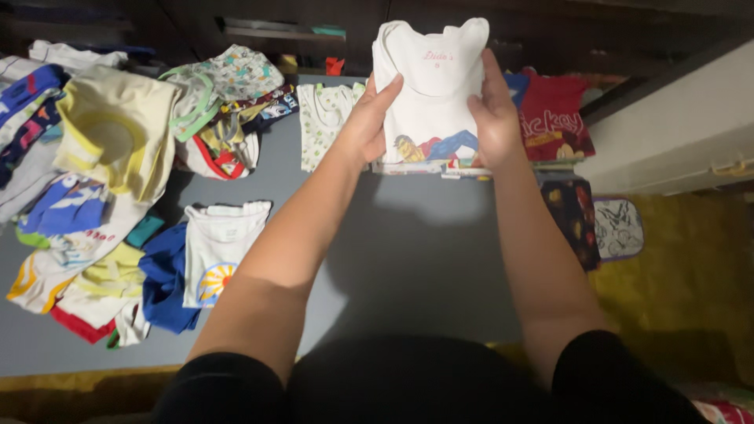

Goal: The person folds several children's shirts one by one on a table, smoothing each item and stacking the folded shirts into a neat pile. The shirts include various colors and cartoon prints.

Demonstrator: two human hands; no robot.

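A folded white sleeveless shirt (430, 86) with a cartoon figure printed near its lower edge is held up at the far middle of the grey table (408, 259). My left hand (367, 124) grips its left side and my right hand (493, 116) grips its right side. The shirt's bottom edge sits on a small stack of folded clothes (440, 167). A red printed shirt (556, 118) lies just right of the stack, and a white dotted garment (326, 118) lies just left of it.
A heap of unfolded children's clothes (102, 157) covers the table's left side, with a white shirt with a sun print (220, 247) and a blue garment (165, 275) nearer me. A dark patterned garment (573, 220) hangs off the right edge. A white cabinet (675, 133) stands at right.
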